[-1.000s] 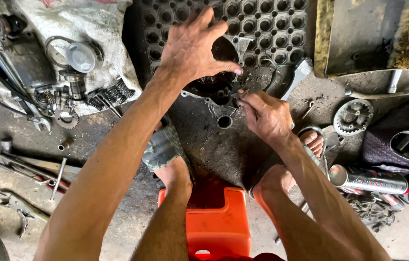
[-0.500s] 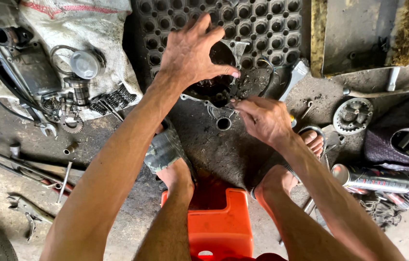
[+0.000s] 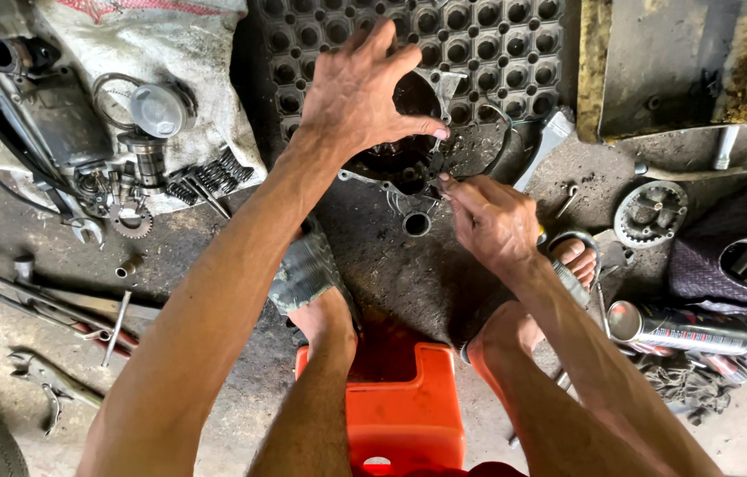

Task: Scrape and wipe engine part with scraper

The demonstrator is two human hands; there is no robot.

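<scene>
I see my left hand (image 3: 360, 93) spread wide over the dark engine cover (image 3: 395, 163), fingers fanned, thumb tip pressed against the cover's right rim. The cover lies on the concrete floor (image 3: 214, 247), at the near edge of the black rubber mat (image 3: 497, 44) with round holes. My right hand (image 3: 488, 221) sits just beside the cover's lower right edge, its grip pinched together on something small at the fingertips; I cannot tell what it is. The two hands nearly meet there, thumb tip close to fingertips.

Room is tight. Left of the cover, a dirty cloth sack (image 3: 64, 53) carries engine parts, a round piston (image 3: 157, 110) and dark springs (image 3: 210, 172), and its lower right corner comes close to my left forearm. Right of the cover, a flat metal blade (image 3: 546, 146) lies slanted, then a toothed gear wheel (image 3: 647, 212) further out. A spray can (image 3: 678, 329) lies on its side near my right forearm, beside a grey rag (image 3: 682, 375). The orange stool (image 3: 400, 397) sits between my knees at the near edge of the view. Spanners (image 3: 46, 384) and rods lie along the floor's left side, well apart from the hands. The barest floor is the patch between the sack and the stool.
</scene>
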